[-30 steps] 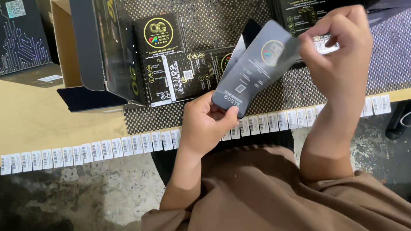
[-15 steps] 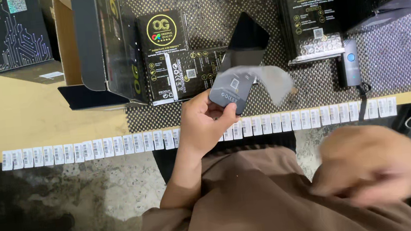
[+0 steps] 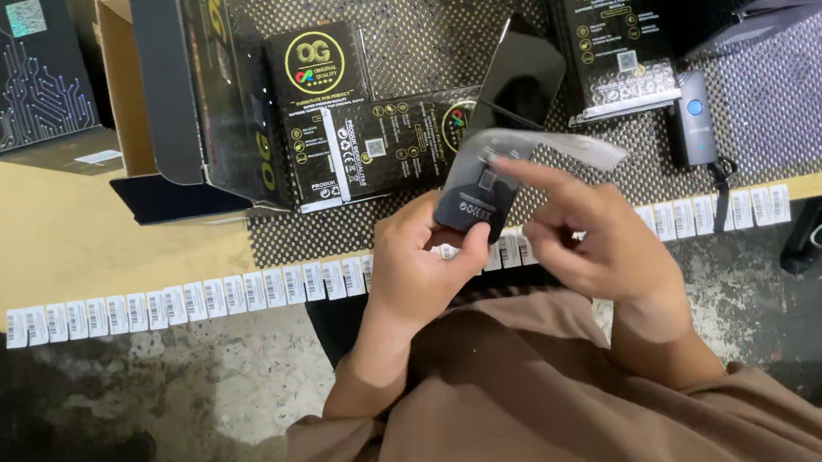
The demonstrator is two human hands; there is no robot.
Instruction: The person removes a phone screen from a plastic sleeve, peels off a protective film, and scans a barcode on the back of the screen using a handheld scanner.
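tan table [image 3: 60, 235] with dark checkered mat [image 3: 802, 113] across the right. on the mat: black boxes [image 3: 362, 140], small black scanner [image 3: 695, 118]. along the near edge: row of barcode labels [image 3: 187, 301]. at far left: open carton [image 3: 132, 97].
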